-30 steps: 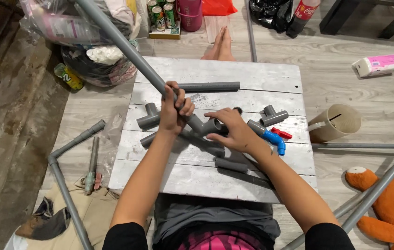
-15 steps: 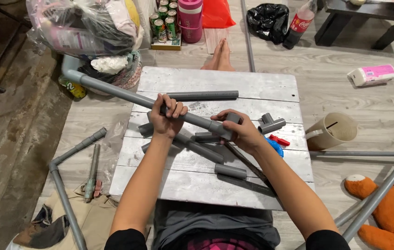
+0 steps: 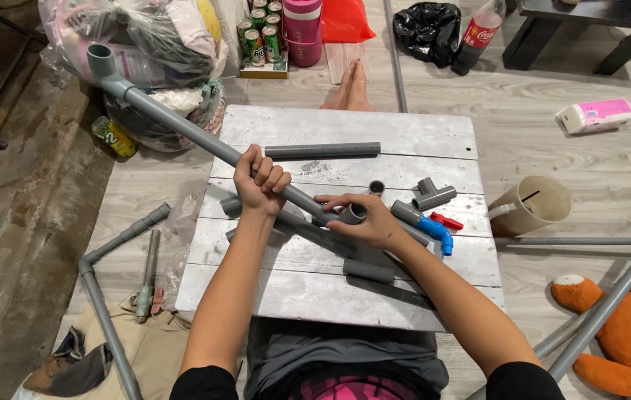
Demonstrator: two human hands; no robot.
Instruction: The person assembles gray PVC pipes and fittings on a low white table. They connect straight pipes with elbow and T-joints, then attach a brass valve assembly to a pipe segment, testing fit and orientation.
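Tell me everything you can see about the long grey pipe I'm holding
The long grey pipe looks like matte plastic, straight and round. It slants from the upper left down toward the middle of the grey board. Its far end carries an elbow fitting with an open mouth, raised near the plastic bags. The left hand wraps around its middle. The right hand grips its near end, where a short grey fitting sits.

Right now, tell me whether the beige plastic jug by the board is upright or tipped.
Tipped. The beige jug lies on its side on the wooden floor, its open mouth facing right.
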